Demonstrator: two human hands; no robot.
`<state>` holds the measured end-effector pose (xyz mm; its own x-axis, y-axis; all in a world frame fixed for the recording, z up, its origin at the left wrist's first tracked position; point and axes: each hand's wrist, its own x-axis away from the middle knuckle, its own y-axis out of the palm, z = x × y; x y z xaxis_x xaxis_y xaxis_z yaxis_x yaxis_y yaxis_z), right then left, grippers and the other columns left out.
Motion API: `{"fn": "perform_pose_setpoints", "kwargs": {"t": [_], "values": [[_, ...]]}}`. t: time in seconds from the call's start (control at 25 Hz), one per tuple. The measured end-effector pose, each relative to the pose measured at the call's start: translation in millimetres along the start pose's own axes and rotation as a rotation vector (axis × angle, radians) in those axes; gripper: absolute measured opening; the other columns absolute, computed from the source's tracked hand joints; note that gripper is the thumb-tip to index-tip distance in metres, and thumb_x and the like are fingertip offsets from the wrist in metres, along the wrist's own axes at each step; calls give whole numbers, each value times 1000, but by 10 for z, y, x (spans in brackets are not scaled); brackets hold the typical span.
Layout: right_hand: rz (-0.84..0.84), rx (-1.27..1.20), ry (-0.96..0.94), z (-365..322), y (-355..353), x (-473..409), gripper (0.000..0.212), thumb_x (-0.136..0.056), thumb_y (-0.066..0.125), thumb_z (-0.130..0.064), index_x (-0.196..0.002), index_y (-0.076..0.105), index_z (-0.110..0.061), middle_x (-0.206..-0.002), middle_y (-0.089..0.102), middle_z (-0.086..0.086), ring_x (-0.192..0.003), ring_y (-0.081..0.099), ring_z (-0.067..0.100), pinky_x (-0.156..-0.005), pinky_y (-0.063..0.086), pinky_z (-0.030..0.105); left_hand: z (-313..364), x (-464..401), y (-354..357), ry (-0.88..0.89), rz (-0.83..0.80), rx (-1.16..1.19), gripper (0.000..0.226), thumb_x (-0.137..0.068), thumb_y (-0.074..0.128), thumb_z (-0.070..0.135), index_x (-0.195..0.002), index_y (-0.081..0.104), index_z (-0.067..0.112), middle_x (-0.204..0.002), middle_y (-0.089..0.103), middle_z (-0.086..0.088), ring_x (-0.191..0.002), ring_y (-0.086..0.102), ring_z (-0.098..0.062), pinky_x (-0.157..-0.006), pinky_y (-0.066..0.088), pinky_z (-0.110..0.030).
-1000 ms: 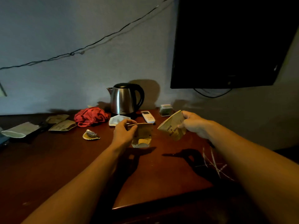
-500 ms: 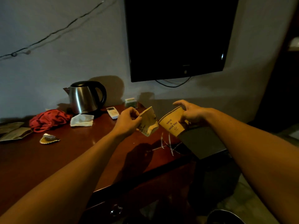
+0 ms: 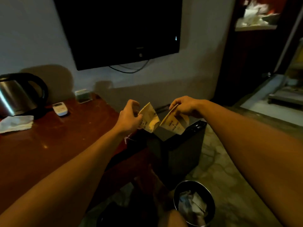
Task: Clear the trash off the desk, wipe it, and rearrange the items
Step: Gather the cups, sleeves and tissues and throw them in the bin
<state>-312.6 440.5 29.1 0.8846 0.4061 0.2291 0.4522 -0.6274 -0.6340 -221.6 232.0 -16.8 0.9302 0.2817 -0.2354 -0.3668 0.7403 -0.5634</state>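
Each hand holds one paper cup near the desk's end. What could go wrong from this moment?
1. Both cups are tilted; any leftover liquid might spill onto the desk or floor.
2. The round bin sits low, near the person; a release from here would likely miss it.
3. The left hand crumples its cup, so the grip might slip.

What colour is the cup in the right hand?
Tan kraft paper with dark lettering, on the cup held by the right hand; the head view shows it.
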Motion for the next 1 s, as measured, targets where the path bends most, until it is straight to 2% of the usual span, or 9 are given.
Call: {"fn": "perform_pose_setpoints", "kwargs": {"t": [0.08,0.2,0.36,0.44,0.52,0.72,0.84,0.92,1.0], "values": [[5,12,41,242,-70,29,22,-91,53,5,-101,60,-13,-102,58,4,-105,54,23,-86,49,37,39,7,272,2,-89,-14,45,-92,60,4,-131,42,17,-110,52,-1,-85,60,-12,-58,58,-22],[12,57,105,641,-153,86,18,-89,58,2,-92,62,-15,-97,58,2,-103,53,21,-90,50,36,105,8,703,-3,-134,-89,36,-88,65,6,-120,52,16,-105,60,-4,-86,66,-18,-71,61,-35],[-13,140,183,1210,-104,142,16,-86,63,0,-93,64,-14,-100,61,4,-86,56,15,-62,47,23,115,41,1245,-62,-133,-134,14,-88,63,11,-99,57,18,-98,66,-9,-86,69,-27,-79,60,-44],[-17,160,208,1506,-20,139,20,-85,65,2,-101,65,-10,-97,60,4,-81,54,12,-58,44,20,36,89,1486,-67,-152,-153,8,-88,60,14,-94,56,18,-100,65,-12,-87,69,-31,-79,59,-48],[-27,160,223,1812,101,96,23,-85,66,2,-105,64,-9,-93,58,0,-84,54,12,-60,44,20,-81,150,1726,-64,-182,-177,6,-89,57,15,-92,54,19,-100,64,-12,-86,68,-31,-78,58,-49],[-110,150,268,2526,591,-152,25,-79,74,0,-85,60,-21,-101,64,7,-99,63,23,-83,56,35,-493,256,2210,-130,-252,-191,11,-92,58,16,-101,52,20,-108,63,-10,-93,67,-27,-80,59,-47],[-189,141,260,2801,847,-286,39,-78,76,-4,-109,58,-21,-126,55,11,-111,57,28,-92,51,36,-771,283,2366,-160,-303,-243,9,-92,59,19,-100,54,18,-104,64,-9,-92,66,-26,-77,58,-42],[-168,83,231,2847,901,-353,61,-79,76,-5,-133,49,-15,-126,51,9,-113,53,24,-87,45,30,-923,287,2446,-179,-370,-263,6,-92,60,19,-94,54,19,-99,65,-9,-89,65,-26,-73,57,-42],[-162,-87,201,2794,865,-435,70,-77,79,-9,-138,46,-16,-126,51,4,-114,52,18,-87,46,28,-1031,288,2532,-203,-455,-241,6,-90,59,14,-92,55,18,-97,66,-12,-88,67,-29,-77,58,-46]]}}
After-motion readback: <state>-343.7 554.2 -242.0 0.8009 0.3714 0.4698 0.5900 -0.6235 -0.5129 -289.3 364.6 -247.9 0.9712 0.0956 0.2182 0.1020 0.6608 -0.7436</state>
